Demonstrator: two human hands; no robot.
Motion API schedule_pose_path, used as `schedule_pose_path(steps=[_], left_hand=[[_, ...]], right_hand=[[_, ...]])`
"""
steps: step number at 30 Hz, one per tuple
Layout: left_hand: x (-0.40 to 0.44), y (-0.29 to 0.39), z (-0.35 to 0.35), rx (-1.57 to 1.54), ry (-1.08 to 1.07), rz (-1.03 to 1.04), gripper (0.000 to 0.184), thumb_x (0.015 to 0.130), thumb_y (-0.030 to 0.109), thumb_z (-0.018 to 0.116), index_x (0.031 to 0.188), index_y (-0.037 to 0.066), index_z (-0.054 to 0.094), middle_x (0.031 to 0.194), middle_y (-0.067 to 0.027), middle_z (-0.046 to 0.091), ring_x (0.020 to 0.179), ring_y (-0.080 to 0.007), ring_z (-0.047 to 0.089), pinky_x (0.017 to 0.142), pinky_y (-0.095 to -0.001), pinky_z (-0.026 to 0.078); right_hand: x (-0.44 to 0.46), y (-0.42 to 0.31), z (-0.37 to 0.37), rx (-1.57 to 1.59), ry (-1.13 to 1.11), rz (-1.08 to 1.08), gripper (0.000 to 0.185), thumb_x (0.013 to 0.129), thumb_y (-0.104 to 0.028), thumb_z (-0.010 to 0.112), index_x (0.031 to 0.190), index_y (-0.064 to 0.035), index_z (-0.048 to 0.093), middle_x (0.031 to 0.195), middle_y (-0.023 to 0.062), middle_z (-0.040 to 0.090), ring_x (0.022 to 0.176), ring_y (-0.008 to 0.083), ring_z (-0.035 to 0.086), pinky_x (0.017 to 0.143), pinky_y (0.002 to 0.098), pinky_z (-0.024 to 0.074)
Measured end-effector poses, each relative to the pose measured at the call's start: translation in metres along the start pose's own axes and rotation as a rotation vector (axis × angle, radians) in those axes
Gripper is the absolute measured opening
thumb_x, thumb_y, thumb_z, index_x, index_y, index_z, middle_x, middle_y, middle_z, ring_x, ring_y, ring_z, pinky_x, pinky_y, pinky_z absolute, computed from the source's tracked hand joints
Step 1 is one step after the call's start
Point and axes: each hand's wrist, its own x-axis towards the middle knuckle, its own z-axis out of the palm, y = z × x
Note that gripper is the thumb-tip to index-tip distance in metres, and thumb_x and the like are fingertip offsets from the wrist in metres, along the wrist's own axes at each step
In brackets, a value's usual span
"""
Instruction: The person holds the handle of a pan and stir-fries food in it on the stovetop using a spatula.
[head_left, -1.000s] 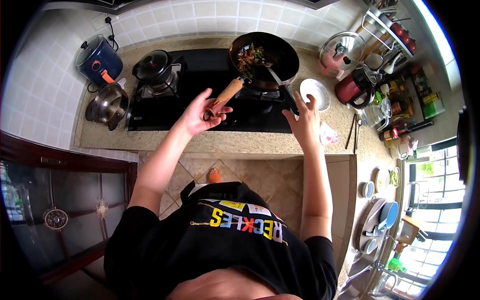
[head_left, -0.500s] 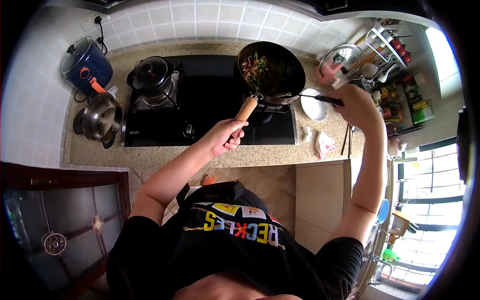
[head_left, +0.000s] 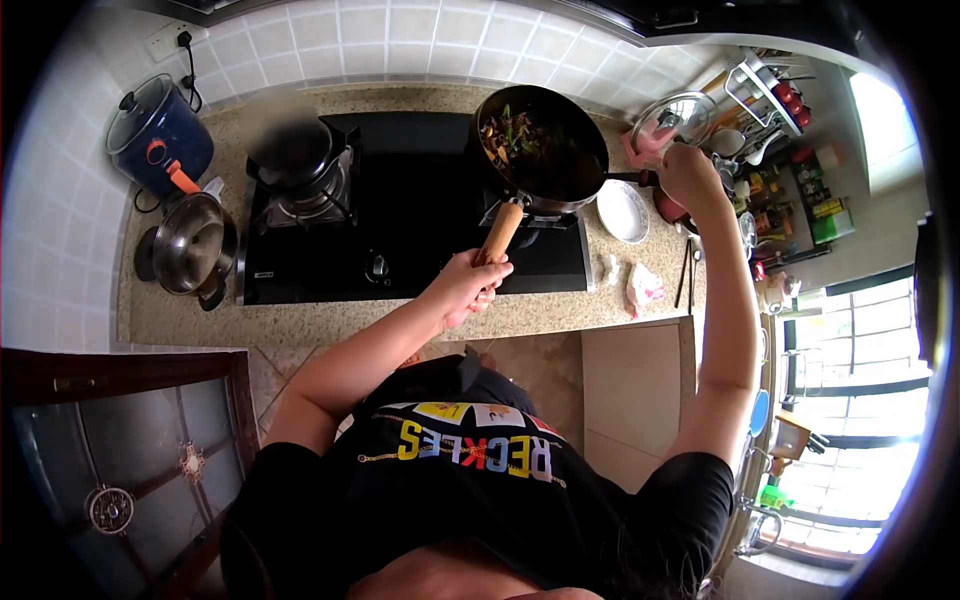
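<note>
My left hand (head_left: 468, 288) is wrapped round the wooden handle (head_left: 502, 232) of a dark wok (head_left: 575, 175) on the right burner. Chopped food, brown with green pieces (head_left: 515, 140), lies toward the wok's left side. At the wok's right rim, my right hand (head_left: 690, 177) is closed on the black handle of a spatula (head_left: 630, 178). The spatula's head is hidden in the dark wok. Just below that handle, a white plate (head_left: 624, 212) rests on the counter.
A lidded black pot (head_left: 292, 155), partly blurred, sits on the left burner. Farther left stand a steel pan (head_left: 190, 243) and a blue electric cooker (head_left: 160, 140). A crumpled plastic bag (head_left: 645, 288), chopsticks (head_left: 682, 275) and a glass lid (head_left: 685, 117) are at the right.
My right hand has moved up and slightly left, bringing the spatula's head from the wok's rim into it. The food has shifted, with more green showing. My left hand keeps its grip.
</note>
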Motion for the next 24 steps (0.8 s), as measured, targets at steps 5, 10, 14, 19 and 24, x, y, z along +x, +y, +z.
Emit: schedule_pose_path(steps=[5,10,14,19,24], left_hand=[[0.002,0.004,-0.003,0.018,-0.004,-0.034,0.027,0.085,0.007,0.059,0.11,0.004,0.048,0.072,-0.0009,0.046,0.045,-0.0029,0.035,0.038,-0.0168,0.026],[-0.001,0.009,0.001,0.064,0.016,-0.074,0.03,0.084,0.004,0.056,0.112,0.003,0.047,0.071,0.0001,0.046,0.046,-0.0024,0.033,0.038,-0.017,0.023],[-0.002,0.012,0.001,0.071,0.035,-0.076,0.03,0.084,0.005,0.055,0.113,0.003,0.048,0.07,0.0006,0.046,0.045,-0.0022,0.033,0.037,-0.0166,0.023],[-0.005,0.017,0.004,0.104,0.052,-0.081,0.032,0.086,0.005,0.053,0.117,0.002,0.047,0.07,0.0005,0.046,0.045,-0.0016,0.033,0.036,-0.0161,0.023],[-0.005,0.02,0.007,0.107,0.08,-0.101,0.031,0.087,0.004,0.049,0.117,0.001,0.046,0.066,0.001,0.045,0.042,-0.0012,0.032,0.035,-0.0156,0.023]], right_hand=[[0.064,0.052,0.095,0.64,-0.054,0.168,0.023,0.08,-0.016,0.062,0.07,0.0048,0.06,0.061,0.0139,0.059,0.055,0.0193,0.057,0.057,0.0387,0.0453],[0.012,-0.01,0.072,0.463,-0.073,-0.135,0.029,0.072,-0.025,0.071,0.082,0.0012,0.067,0.079,0.0226,0.062,0.081,0.0349,0.062,0.071,0.0409,0.0468],[-0.003,0.01,0.037,0.347,0.115,-0.295,0.02,0.072,-0.017,0.068,0.085,-0.0013,0.066,0.077,0.0184,0.062,0.081,0.036,0.062,0.072,0.0422,0.0476],[0.023,0.01,0.057,0.266,0.216,-0.194,0.012,0.073,-0.013,0.066,0.079,-0.003,0.062,0.088,0.0166,0.063,0.084,0.0366,0.061,0.072,0.0437,0.0494],[0.015,0.01,0.085,0.373,0.235,-0.552,0.019,0.076,-0.006,0.059,0.094,-0.0044,0.063,0.092,0.0137,0.061,0.084,0.0342,0.061,0.072,0.0434,0.0495]])
